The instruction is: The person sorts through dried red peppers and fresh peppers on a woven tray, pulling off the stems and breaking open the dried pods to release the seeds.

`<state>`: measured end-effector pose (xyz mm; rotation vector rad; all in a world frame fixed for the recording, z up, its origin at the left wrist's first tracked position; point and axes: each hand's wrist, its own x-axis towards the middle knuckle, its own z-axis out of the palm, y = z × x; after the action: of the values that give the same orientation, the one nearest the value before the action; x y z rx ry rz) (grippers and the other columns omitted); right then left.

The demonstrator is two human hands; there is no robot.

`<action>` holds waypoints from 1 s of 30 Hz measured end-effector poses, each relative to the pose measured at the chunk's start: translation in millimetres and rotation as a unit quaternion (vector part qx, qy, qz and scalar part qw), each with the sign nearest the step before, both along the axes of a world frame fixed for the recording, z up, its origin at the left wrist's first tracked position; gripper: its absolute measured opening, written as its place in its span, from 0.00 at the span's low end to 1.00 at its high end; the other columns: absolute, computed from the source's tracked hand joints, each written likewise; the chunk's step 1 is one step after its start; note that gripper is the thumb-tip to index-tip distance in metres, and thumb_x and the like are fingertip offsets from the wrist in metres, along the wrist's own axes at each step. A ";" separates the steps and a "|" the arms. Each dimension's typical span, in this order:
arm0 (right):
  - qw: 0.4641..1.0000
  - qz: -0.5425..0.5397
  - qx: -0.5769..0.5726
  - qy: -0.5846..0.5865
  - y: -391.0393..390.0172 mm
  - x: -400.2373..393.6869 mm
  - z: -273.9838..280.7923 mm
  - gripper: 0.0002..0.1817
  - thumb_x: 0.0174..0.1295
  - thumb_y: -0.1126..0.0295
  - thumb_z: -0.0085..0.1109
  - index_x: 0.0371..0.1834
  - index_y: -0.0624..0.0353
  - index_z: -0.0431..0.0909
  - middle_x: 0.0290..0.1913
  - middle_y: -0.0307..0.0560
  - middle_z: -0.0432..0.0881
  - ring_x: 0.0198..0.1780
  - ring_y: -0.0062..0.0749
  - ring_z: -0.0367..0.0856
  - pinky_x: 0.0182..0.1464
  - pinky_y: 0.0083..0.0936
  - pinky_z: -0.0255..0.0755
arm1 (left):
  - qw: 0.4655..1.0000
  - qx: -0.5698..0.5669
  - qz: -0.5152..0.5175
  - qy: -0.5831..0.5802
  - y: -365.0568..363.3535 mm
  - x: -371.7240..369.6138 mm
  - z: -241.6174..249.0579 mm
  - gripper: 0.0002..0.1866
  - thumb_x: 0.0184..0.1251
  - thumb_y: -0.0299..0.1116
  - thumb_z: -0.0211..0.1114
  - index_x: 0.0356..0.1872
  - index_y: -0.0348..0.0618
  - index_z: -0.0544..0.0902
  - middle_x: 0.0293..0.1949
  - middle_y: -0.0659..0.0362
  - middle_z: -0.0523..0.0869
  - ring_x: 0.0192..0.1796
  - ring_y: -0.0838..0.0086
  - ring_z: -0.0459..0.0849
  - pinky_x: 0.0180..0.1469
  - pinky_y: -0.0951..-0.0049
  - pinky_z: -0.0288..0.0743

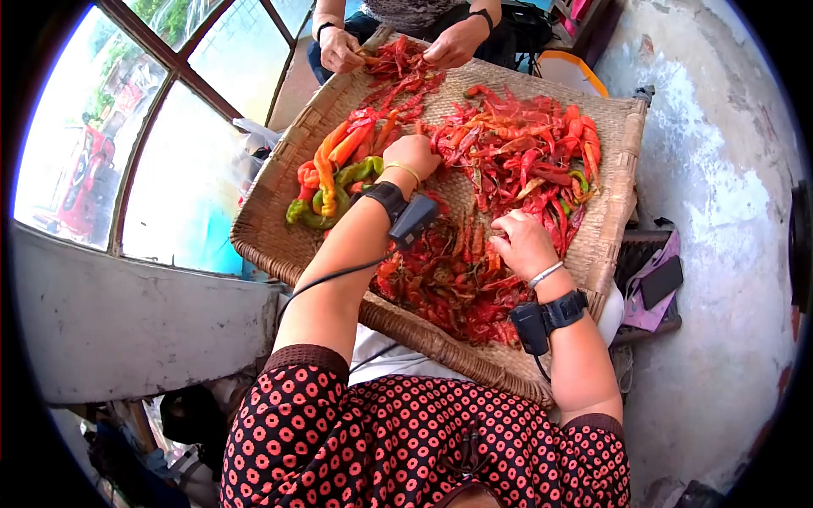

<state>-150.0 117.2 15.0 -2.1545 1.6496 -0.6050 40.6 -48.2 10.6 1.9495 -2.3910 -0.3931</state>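
Note:
A woven basket tray (pixel 622 161) holds dried red chili peppers (pixel 517 140) in several piles. My left hand (pixel 411 158) reaches over the tray's middle, at the left edge of the big red pile. Its fingers curl down and away from view, so what they grip is hidden. My right hand (pixel 527 245) is at the lower right of that pile, fingers bent inward above a darker heap of dried peppers (pixel 457 279). Whatever lies between those fingertips is too small to make out. Fresher orange peppers (pixel 337 148) and green peppers (pixel 318 212) lie left of my left hand.
Across the tray, another person's hands (pixel 340 51) handle a small red pepper pile (pixel 402 63). A window (pixel 182 127) is at the left, a rough plaster wall (pixel 707 254) at the right. A dark phone (pixel 661 282) lies on a pink item beside the tray.

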 end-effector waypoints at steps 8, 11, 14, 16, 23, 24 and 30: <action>1.000 0.019 -0.002 0.014 -0.5 1.1 -0.1 0.11 0.48 0.67 0.60 0.35 0.59 0.78 0.36 0.50 0.76 0.43 0.46 0.73 0.46 0.36 0.69 | 0.976 -0.069 -0.191 0.077 -40.0 41.6 -1.5 0.10 0.49 0.36 0.58 0.27 0.42 0.82 0.26 0.52 0.82 0.31 0.61 0.81 0.33 0.67 0.74; 1.000 0.019 0.006 0.013 -0.2 1.8 2.0 0.12 0.48 0.67 0.60 0.35 0.59 0.78 0.36 0.51 0.76 0.43 0.46 0.73 0.47 0.36 0.69 | 0.841 0.176 0.081 0.504 -48.5 52.9 19.9 0.10 0.60 0.35 0.57 0.34 0.39 0.81 0.21 0.62 0.78 0.19 0.77 0.74 0.22 0.77 0.70; 1.000 0.022 0.006 0.004 -0.5 0.5 0.4 0.12 0.48 0.67 0.60 0.35 0.59 0.78 0.36 0.51 0.76 0.43 0.46 0.73 0.47 0.36 0.69 | 0.858 -0.099 0.096 0.495 -44.6 39.5 17.7 0.11 0.57 0.36 0.60 0.35 0.37 0.80 0.22 0.59 0.80 0.23 0.76 0.77 0.24 0.75 0.71; 1.000 0.021 0.008 0.007 -0.8 1.6 4.9 0.12 0.48 0.67 0.60 0.35 0.59 0.78 0.36 0.51 0.76 0.43 0.46 0.73 0.47 0.36 0.69 | 0.901 -0.108 0.004 0.419 -24.6 21.3 20.0 0.13 0.55 0.39 0.60 0.33 0.37 0.81 0.26 0.51 0.83 0.30 0.63 0.82 0.31 0.66 0.74; 0.999 0.020 0.000 0.029 2.3 4.7 2.3 0.10 0.47 0.68 0.61 0.32 0.59 0.78 0.35 0.50 0.76 0.42 0.45 0.74 0.46 0.36 0.70 | 0.932 -0.190 -0.263 0.165 24.7 -58.6 17.0 0.32 0.45 0.47 0.68 0.54 0.49 0.71 0.53 0.53 0.71 0.55 0.52 0.68 0.56 0.60 0.65; 0.999 0.019 -0.021 0.032 2.0 4.2 2.1 0.09 0.47 0.68 0.61 0.31 0.59 0.78 0.33 0.50 0.76 0.41 0.45 0.74 0.45 0.35 0.70 | 0.931 -0.189 -0.264 0.166 26.3 -66.8 19.1 0.32 0.45 0.47 0.68 0.54 0.49 0.71 0.53 0.53 0.71 0.55 0.52 0.68 0.56 0.60 0.65; 0.997 -0.042 -0.058 -0.022 -2.9 -10.5 7.9 0.08 0.48 0.67 0.61 0.29 0.57 0.78 0.31 0.49 0.77 0.38 0.45 0.75 0.41 0.36 0.70 | 0.970 -0.118 -0.211 0.010 27.3 -84.0 15.2 0.39 0.41 0.45 0.70 0.60 0.59 0.66 0.58 0.56 0.66 0.56 0.52 0.68 0.53 0.57 0.70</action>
<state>-160.5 114.3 22.9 -2.1430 1.7269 -0.7848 -43.4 -20.9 25.8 1.3317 -2.6870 -0.1249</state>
